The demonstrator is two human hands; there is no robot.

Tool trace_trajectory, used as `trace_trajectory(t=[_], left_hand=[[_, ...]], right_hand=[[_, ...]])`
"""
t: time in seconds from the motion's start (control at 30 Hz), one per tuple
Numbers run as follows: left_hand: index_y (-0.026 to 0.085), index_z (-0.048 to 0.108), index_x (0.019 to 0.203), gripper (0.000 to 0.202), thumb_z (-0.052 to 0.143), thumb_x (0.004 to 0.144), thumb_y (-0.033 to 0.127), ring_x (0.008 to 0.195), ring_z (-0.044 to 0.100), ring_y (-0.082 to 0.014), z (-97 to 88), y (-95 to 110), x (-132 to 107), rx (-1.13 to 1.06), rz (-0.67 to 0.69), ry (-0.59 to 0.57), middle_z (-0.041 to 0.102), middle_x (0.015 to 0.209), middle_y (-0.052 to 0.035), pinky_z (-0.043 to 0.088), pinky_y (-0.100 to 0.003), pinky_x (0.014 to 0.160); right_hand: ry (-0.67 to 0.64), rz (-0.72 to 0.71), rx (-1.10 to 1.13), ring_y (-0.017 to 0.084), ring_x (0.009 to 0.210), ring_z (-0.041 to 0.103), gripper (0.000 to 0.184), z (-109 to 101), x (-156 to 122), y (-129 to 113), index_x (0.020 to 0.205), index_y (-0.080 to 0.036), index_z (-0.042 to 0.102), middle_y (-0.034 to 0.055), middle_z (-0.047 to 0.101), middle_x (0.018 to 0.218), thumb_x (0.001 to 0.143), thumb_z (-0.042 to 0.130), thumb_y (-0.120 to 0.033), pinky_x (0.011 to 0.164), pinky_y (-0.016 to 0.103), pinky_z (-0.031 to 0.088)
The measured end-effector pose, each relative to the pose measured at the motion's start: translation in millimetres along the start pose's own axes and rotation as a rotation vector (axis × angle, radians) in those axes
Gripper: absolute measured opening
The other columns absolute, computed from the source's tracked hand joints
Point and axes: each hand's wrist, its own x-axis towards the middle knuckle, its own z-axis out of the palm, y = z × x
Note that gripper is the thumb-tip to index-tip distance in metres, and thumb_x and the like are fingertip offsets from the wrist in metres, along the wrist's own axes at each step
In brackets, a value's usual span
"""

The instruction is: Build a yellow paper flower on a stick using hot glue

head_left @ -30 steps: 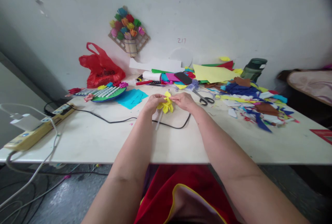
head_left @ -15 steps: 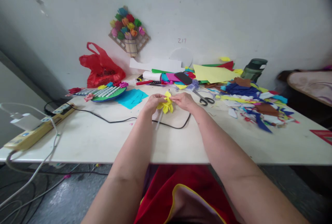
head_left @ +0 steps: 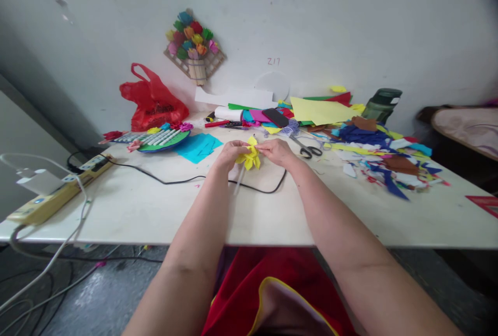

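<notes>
Between my two hands, above the table (head_left: 155, 217), is a yellow paper flower (head_left: 252, 161) with several pointed petals. My left hand (head_left: 232, 153) is closed in a pinch on the flower's left side. From the right, the fingers of my right hand (head_left: 277, 150) pinch another petal near the centre. A whitish stick (head_left: 238, 180) slants down below the flower; whether it is fixed to a glue gun or to something else cannot be made out. A black cable (head_left: 264, 191) runs over the table just beneath my hands.
Black-handled scissors (head_left: 306, 149) lie right of my hands, before a heap of paper scraps (head_left: 389, 154). Blue paper sheets (head_left: 198, 148), a flower-decorated board (head_left: 163, 140) and a red plastic bag (head_left: 153, 102) are left. A power strip (head_left: 58, 193) and a dark green bottle (head_left: 382, 105) stand towards the sides.
</notes>
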Motion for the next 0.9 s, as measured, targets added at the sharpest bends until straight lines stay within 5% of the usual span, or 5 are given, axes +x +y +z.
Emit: trace_trajectory(t=[0.9], left_hand=[[0.014,0.06,0.068,0.023,0.071,0.048,0.016,0.048,0.053,-0.0112,-1.5,-2.3,2.3,-0.018,0.037,0.0,0.06,0.055,-0.0002,0.037,-0.023,0.049]], right_hand=[[0.068,0.027,0.053,0.019,0.103,0.066,0.03,1.9,-0.4,-0.4,0.113,-0.031,0.07,0.0005,0.072,0.112,0.089,0.052,-0.027,0.086,0.031,0.05]])
